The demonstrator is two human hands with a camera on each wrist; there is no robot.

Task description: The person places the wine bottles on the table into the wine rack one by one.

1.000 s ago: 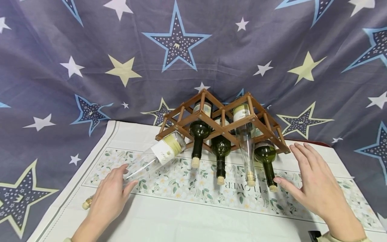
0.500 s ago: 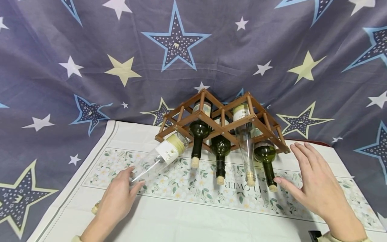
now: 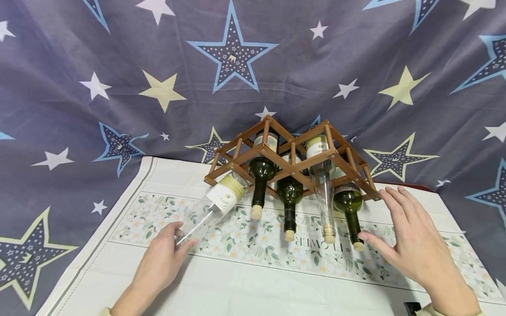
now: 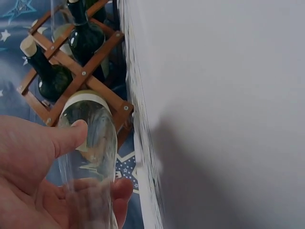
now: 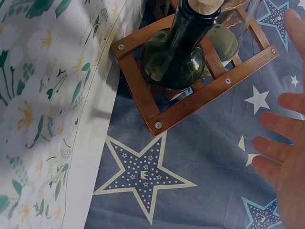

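Note:
My left hand (image 3: 160, 259) grips a clear glass wine bottle (image 3: 223, 197) with a white and yellow label, fingers and thumb round its body. The bottle lies slanted, its base at the lower left opening of the wooden wine rack (image 3: 292, 170). In the left wrist view the thumb lies along the near side of the bottle (image 4: 97, 124), and its label end overlaps the rack (image 4: 84, 74). My right hand (image 3: 415, 241) is held with straight, spread fingers beside the rack's right end, holding nothing. Its thumb overlaps the neck of a green bottle (image 3: 348, 202) in the head view.
Corked bottles fill several rack openings, among them dark green bottles (image 3: 262, 169) and another clear bottle (image 3: 322, 184). A white cloth (image 3: 276, 285) with a floral strip (image 3: 245, 245) covers the table. Behind hangs a star-patterned curtain (image 3: 276, 66). A small black object (image 3: 412, 307) lies near the front.
My left hand has moved right and slightly forward with the clear bottle, whose base has gone further into the rack's lower left opening. The right hand has stayed almost still.

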